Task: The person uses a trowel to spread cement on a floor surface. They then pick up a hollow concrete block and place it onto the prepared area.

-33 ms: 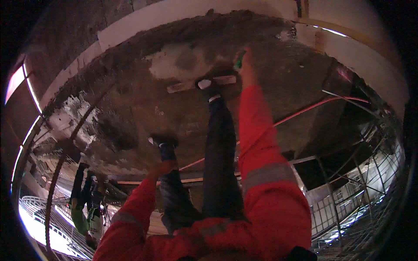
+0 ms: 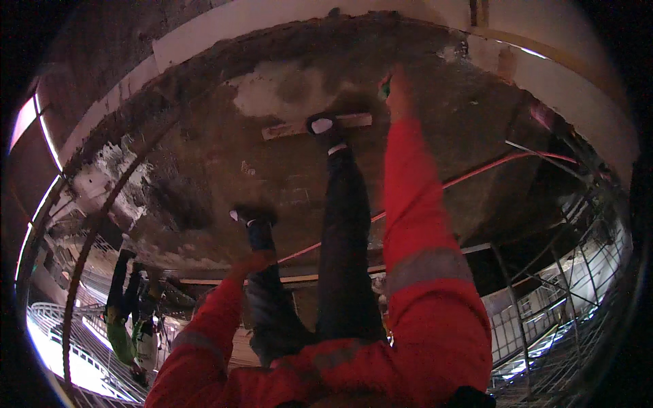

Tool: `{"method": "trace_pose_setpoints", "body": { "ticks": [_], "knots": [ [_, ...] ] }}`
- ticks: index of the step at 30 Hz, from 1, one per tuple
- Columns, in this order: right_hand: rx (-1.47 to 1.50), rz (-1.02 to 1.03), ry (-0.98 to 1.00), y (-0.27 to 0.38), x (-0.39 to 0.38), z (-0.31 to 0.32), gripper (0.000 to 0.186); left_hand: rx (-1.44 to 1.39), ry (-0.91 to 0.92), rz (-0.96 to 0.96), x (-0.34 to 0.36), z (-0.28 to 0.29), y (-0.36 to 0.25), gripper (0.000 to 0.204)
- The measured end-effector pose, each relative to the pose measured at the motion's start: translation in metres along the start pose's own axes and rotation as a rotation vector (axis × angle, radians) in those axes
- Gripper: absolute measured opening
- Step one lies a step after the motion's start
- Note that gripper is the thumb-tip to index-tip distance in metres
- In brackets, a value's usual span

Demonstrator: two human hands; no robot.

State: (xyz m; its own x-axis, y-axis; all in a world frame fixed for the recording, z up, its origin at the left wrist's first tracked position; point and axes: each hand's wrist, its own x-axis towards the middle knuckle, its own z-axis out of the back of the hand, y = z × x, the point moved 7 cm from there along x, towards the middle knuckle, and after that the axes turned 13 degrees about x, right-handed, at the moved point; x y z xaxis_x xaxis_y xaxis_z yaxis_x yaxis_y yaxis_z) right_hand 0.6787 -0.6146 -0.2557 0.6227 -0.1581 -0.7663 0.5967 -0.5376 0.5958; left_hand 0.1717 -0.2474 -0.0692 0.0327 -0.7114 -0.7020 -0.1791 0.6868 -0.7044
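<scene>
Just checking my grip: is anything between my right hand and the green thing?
Nothing visible: the green object sits against your right hand, apparently in its grip. The picture is too dim for finer detail.

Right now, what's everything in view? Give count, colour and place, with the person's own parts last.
Floor: one, brown, below
Board: one, pale, at the right shoe
Patch: one, pale, beyond the board
Line: one, red, across the floor
Rod: one, dark, curving down the left side
Co-worker: one, green top, lower left
Metalwork: uncounted bars, grey, lower right
Green thing: one, green, in the right hand
Shoes: two, dark with pale toes, ahead
Legs: two, dark trousers, centre
Sleeves: two, red with grey bands, either side
Hands: two, bare; left at the left leg, right far ahead
</scene>
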Motion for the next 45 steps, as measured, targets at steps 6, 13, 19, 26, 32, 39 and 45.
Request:
{"method": "trace_pose_setpoints", "body": {
  "ticks": [6, 13, 19, 26, 32, 39, 45],
  "knots": [
    [-0.012, -0.076, -0.106, -0.071, 0.026, 0.020, 0.020, -0.131, -0.108, 0.103, -0.007, 0.002, -0.013, 0.032],
    [-0.534, 0.019, 0.039, -0.180, -0.044, 0.004, 0.022, 0.044, -0.142, 0.010, 0.020, -0.031, 0.030, 0.035],
    [-1.028, -0.051, 0.491, -0.355, -0.268, -0.159, 0.034, 0.087, -0.241, 0.048, -0.036, -0.106, 0.130, 0.039],
    [-1.466, 0.079, 0.816, -0.535, -0.354, -0.228, 0.032, -0.150, -0.631, 0.019, -0.079, -0.097, 0.145, 0.034],
    [-2.119, 0.420, 1.224, -0.716, -0.419, -0.332, 0.033, -0.411, -1.071, -0.091, -0.078, -0.120, 0.136, 0.021],
    [-2.115, 0.839, 1.442, -0.897, -0.390, -0.526, 0.031, -0.923, -1.473, -0.079, -0.170, -0.097, 0.153, 0.023],
    [-2.345, 0.822, 1.665, -1.002, -0.402, -0.597, 0.036, -0.856, -1.442, -0.356, -0.219, -0.108, 0.170, 0.024]
  ]
}}
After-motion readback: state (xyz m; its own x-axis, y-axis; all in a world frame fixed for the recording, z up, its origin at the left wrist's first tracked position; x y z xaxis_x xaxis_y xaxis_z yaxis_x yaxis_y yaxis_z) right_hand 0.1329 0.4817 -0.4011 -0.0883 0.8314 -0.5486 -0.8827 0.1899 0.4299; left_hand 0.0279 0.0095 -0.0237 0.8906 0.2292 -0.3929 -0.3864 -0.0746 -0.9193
